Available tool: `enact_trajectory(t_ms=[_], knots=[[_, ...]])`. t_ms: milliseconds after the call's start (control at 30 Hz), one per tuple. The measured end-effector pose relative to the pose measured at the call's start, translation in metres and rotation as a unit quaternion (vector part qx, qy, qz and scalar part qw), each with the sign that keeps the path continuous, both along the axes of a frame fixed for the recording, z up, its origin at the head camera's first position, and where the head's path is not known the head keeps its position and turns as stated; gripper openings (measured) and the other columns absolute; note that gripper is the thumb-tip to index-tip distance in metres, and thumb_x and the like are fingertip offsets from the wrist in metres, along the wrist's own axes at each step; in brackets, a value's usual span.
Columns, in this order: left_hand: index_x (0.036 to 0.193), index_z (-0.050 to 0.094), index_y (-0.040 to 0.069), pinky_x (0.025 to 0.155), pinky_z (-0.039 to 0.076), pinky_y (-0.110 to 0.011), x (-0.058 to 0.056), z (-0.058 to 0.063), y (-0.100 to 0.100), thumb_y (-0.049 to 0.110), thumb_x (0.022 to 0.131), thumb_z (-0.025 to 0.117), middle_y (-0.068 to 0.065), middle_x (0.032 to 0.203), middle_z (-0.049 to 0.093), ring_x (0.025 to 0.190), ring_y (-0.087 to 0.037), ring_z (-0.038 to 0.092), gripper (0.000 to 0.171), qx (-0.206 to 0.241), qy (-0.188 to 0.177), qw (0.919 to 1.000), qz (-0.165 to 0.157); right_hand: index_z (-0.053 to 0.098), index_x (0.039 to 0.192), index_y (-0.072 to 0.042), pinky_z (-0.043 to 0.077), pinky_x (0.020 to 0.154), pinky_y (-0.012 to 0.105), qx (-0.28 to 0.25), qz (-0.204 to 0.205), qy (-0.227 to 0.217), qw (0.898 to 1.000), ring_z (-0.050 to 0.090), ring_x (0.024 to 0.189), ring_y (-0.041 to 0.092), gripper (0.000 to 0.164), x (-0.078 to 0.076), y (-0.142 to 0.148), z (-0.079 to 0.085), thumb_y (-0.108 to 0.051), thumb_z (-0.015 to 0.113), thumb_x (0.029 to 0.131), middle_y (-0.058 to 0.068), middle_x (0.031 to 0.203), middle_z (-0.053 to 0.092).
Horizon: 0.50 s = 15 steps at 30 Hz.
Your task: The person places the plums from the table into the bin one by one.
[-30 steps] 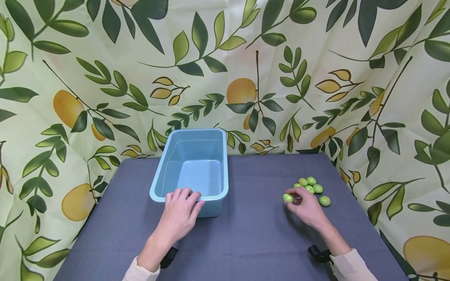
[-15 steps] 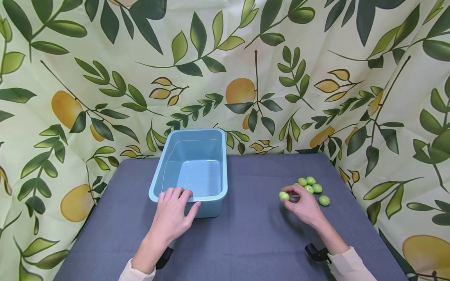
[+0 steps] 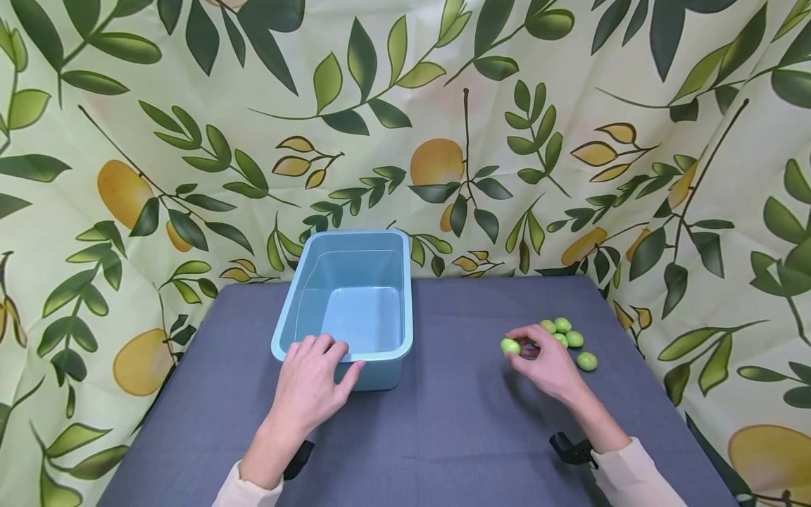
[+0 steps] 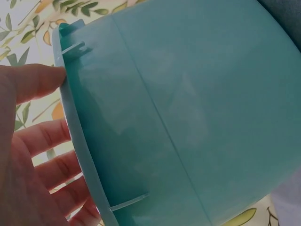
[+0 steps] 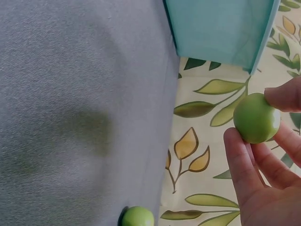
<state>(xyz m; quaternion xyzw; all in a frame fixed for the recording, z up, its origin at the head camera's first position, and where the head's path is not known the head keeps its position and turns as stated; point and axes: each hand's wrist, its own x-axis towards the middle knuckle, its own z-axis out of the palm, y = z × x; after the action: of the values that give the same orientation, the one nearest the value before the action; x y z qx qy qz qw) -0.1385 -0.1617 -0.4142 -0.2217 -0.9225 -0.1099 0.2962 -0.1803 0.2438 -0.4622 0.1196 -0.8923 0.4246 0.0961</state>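
A small round green fruit (image 3: 510, 346), smooth and glossy, is pinched between the thumb and fingers of my right hand (image 3: 550, 365), above the table. The right wrist view shows the held fruit (image 5: 256, 118) close up, its kind unclear. My left hand (image 3: 312, 384) rests on the near rim of a light blue plastic basin (image 3: 406, 296). In the left wrist view the thumb (image 4: 40, 81) touches the rim's edge, and the fingertips are hidden behind it. The visible floor of the basin is bare. Several similar green fruits (image 3: 574, 339) lie behind and beside my right hand.
A dark grey cloth (image 3: 443, 436) covers the table. One loose green fruit (image 3: 586, 361) sits apart from the cluster, to the right. Behind the table hangs a curtain (image 3: 393, 63) printed with leaves and fruit. Each wrist wears a black strap mount (image 3: 572, 451).
My right hand has lifted the pinched fruit slightly and moved a little left, away from the cluster. The left hand has shifted slightly left along the rim.
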Motion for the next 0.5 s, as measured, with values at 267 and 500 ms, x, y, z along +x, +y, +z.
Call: enact_trajectory(t_ms=[267,500], knots=[[0.082,0.070,0.012,0.063,0.037,-0.035,-0.004,-0.001,-0.002,0.033,0.080,0.082,0.001,0.077,0.058,0.067,-0.022,0.049,0.024,0.011,0.024,0.9996,-0.014,0.071,0.112,-0.007,0.055,0.084,0.026,-0.002,0.006,0.003,1.000,0.060,0.094,0.016,0.023,-0.002,-0.004,0.009,-0.011,0.074,0.089,0.005,0.105,0.064],[0.081,0.070,0.012,0.063,0.037,-0.036,-0.005,-0.003,-0.003,0.033,0.079,0.081,0.001,0.077,0.059,0.066,-0.022,0.049,0.024,0.018,0.046,0.9985,-0.024,0.071,0.112,-0.006,0.057,0.086,0.036,-0.014,0.016,0.006,1.000,0.061,0.094,0.018,0.024,-0.004,-0.007,0.016,-0.009,0.074,0.089,0.006,0.106,0.064]])
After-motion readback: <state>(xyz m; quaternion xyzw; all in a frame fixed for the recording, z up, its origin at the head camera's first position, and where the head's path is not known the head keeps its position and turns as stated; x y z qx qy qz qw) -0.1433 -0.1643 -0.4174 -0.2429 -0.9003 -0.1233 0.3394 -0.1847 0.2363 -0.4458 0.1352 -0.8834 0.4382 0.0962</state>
